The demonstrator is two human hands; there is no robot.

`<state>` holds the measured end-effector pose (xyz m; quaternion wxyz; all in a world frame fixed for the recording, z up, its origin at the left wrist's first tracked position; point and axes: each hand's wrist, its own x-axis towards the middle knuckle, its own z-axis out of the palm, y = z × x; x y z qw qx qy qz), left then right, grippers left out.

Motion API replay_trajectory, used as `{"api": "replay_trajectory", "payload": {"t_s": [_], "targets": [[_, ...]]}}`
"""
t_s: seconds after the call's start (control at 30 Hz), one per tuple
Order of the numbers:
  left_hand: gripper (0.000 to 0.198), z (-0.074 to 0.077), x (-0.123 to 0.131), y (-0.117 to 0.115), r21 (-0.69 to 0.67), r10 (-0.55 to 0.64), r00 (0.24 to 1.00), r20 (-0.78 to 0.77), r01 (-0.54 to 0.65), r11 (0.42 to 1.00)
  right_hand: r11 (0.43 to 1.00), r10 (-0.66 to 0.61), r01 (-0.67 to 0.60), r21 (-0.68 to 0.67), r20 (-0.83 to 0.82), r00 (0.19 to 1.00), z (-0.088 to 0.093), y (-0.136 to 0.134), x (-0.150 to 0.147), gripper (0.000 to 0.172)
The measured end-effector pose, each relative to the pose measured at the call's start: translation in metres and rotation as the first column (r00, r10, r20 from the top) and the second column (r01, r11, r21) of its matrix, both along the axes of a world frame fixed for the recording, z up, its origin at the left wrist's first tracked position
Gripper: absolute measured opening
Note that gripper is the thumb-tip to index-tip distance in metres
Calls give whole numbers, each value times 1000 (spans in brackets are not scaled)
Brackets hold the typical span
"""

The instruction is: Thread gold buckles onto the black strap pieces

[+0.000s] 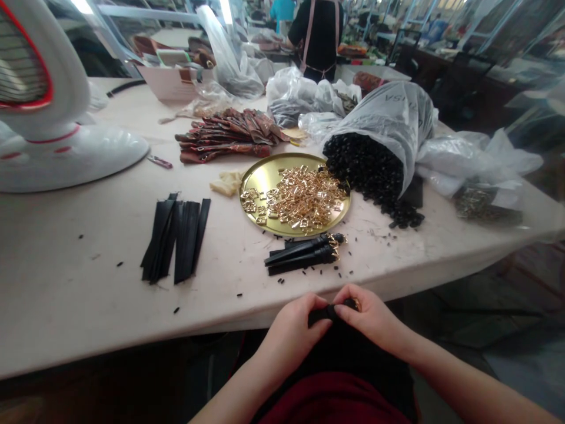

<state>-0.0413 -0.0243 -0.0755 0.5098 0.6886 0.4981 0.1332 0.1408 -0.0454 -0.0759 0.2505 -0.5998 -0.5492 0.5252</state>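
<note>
Just off the table's front edge, my left hand and my right hand pinch a black strap between them. A bit of gold metal shows at the strap's right end, by my right fingers; the rest is hidden by my hands. In front of them lies a small pile of black straps with gold buckles. Behind that pile a round gold tray bears a heap of gold buckles. Flat black strips without buckles rest to the left.
A clear plastic bag spills small black pieces beside the tray. Brown folded pieces lie behind it. On the left stands a white heater-like appliance. A person in an apron is in the background.
</note>
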Motion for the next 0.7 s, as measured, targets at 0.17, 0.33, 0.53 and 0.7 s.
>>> {"api": "replay_trajectory", "payload": {"t_s": [0.17,0.33,0.53,0.7], "targets": [[24,-5,3,1,3,-42,999,17,42,999,995,93,-95,27,63,994,0,7,1,5],[26,-14,4,5,68,27,1000,7,-27,997,995,-24,7,103,161,987,-5,14,-7,6],[26,-2,-5,19,-65,-17,993,120,24,998,991,62,-80,103,165,984,1,19,-6,5],[19,-7,-13,30,-301,61,971,230,11,954,981,127,-149,122,166,978,8,24,-7,5]]}}
